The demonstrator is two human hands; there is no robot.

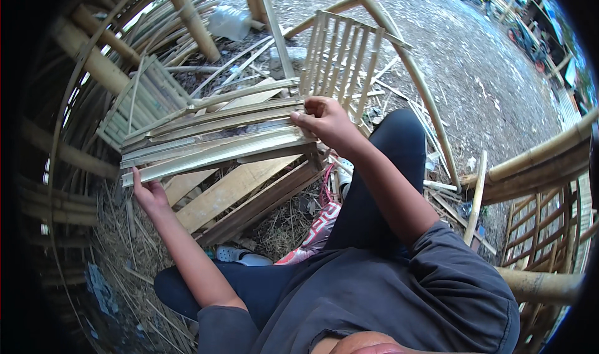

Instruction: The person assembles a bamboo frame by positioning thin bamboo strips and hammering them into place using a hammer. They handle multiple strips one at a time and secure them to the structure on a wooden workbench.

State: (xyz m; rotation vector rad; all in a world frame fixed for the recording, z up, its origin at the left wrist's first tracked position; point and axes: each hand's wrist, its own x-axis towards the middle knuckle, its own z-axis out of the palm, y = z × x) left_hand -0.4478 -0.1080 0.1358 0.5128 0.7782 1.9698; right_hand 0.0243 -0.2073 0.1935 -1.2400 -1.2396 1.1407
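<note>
Between both hands (327,122): bamboo slats (212,142).

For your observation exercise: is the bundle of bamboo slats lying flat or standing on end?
Lying roughly flat: the bamboo slats run sideways between the left hand and right hand.

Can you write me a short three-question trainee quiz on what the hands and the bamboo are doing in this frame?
1. True or false: both hands are on the bundle of split bamboo slats.
2. Which end of the bundle does the right hand grip? A) the end nearer the slatted bamboo panel B) the end by the round bamboo poles C) the middle
3. Fill in: under the bundle lie flat wooden ____.

Key
1. True: the left hand supports the far left end from below, and the right hand pinches the other end.
2. A
3. planks
</note>
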